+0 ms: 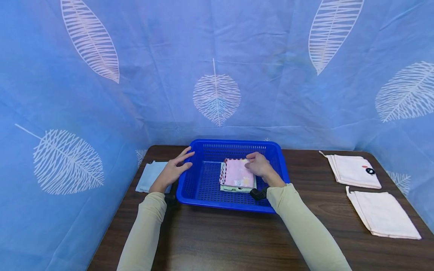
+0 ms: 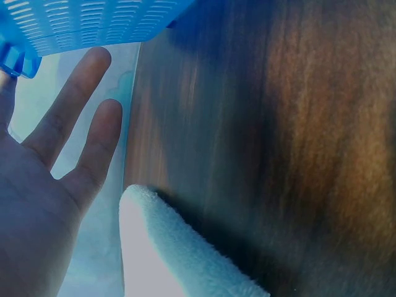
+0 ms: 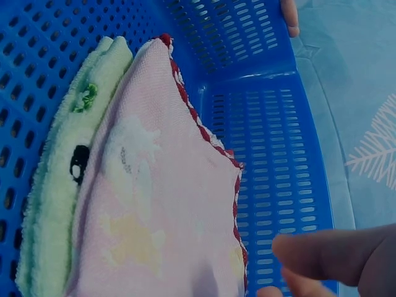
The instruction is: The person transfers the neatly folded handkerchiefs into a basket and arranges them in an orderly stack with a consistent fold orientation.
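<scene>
A blue plastic basket stands at the far middle of the table. Inside lies a folded pink towel with a red-and-white trimmed edge, on top of a folded pale green towel. My right hand is over the basket at the pink towel's right side; in the right wrist view its loosely bent fingers show just off the trimmed edge, holding nothing. My left hand is at the basket's left rim with fingers spread, and those fingers appear beside the basket wall in the left wrist view.
A folded light blue towel lies left of the basket, partly behind the left hand. Two folded pale pink towels with hanging loops, a farther one and a nearer one, lie at the table's right. A leaf-patterned blue curtain hangs behind the table.
</scene>
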{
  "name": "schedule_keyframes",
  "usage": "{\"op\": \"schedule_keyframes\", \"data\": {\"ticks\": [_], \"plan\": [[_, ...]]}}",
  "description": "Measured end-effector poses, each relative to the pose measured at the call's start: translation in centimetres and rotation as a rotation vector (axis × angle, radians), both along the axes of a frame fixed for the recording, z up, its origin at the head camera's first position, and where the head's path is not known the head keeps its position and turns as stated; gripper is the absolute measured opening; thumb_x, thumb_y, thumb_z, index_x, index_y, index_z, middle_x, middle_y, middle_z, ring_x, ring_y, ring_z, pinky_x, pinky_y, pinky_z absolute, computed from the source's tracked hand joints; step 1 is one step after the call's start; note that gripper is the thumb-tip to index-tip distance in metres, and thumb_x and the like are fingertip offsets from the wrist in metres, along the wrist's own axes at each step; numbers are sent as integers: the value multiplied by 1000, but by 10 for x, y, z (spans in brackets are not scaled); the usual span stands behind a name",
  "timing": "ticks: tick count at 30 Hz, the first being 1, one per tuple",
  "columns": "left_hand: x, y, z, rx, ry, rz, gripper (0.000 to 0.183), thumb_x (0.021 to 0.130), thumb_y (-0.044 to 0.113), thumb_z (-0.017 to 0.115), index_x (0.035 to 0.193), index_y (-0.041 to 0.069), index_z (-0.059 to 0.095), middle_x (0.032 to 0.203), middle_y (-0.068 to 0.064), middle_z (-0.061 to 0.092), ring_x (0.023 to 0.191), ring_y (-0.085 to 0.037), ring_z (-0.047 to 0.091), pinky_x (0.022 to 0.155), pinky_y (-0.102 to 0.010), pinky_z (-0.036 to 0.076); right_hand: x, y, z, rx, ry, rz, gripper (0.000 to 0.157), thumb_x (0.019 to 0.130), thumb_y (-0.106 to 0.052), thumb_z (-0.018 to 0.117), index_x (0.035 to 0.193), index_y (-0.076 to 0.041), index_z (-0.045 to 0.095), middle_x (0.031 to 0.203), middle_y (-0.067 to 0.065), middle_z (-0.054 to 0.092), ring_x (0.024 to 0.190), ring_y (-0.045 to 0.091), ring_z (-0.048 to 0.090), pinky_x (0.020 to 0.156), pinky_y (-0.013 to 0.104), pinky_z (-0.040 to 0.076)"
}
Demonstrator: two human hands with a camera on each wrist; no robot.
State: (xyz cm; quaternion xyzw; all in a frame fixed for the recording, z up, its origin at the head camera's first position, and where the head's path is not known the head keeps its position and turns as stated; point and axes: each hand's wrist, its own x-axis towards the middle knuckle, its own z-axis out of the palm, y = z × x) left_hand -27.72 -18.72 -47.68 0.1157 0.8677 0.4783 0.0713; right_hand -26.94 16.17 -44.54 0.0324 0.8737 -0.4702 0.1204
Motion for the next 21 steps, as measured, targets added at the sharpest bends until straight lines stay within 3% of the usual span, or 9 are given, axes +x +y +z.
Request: {"op": "schedule_keyframes", "data": {"ticks": [3, 7, 12, 17, 21], "plan": [[-1, 0, 0, 7, 0, -5, 49, 102, 47, 57, 150, 35, 51, 168, 19, 26, 160, -28, 19, 122, -69, 23, 2, 0, 2, 42, 46, 47, 40, 98, -13, 60, 135, 1, 56, 137, 26, 57, 135, 47, 36, 116, 59, 24], [-1, 0, -1, 6, -2, -7, 50, 102, 48, 57, 150, 36, 51, 168, 20, 25, 160, -29, 19, 121, -70, 24, 3, 0, 5, 63, 66, 83, 36, 101, -21, 59, 132, -4, 60, 142, 24, 48, 136, 48, 28, 114, 64, 24], [0, -1, 0, -1, 2, 2, 50, 102, 49, 56, 150, 37, 50, 168, 20, 26, 160, -28, 20, 121, -70, 24, 2, -5, 10, 141, 132, 23, 33, 101, -33, 59, 124, -10, 63, 149, 22, 39, 136, 48, 23, 111, 71, 16], [0, -1, 0, -16, 2, -1, 51, 102, 51, 56, 150, 37, 50, 168, 20, 25, 160, -29, 19, 121, -70, 24, 6, -12, 21, 215, 224, -11, 37, 103, -40, 56, 120, -9, 63, 145, 22, 39, 130, 46, 24, 102, 64, 18], [0, 0, 0, -27, -6, -4, 51, 101, 52, 56, 150, 39, 49, 168, 21, 24, 160, -30, 20, 120, -71, 24, 9, -14, 29, 277, 242, -1, 41, 104, -44, 54, 121, -7, 61, 146, 22, 38, 129, 45, 24, 100, 63, 18]]}}
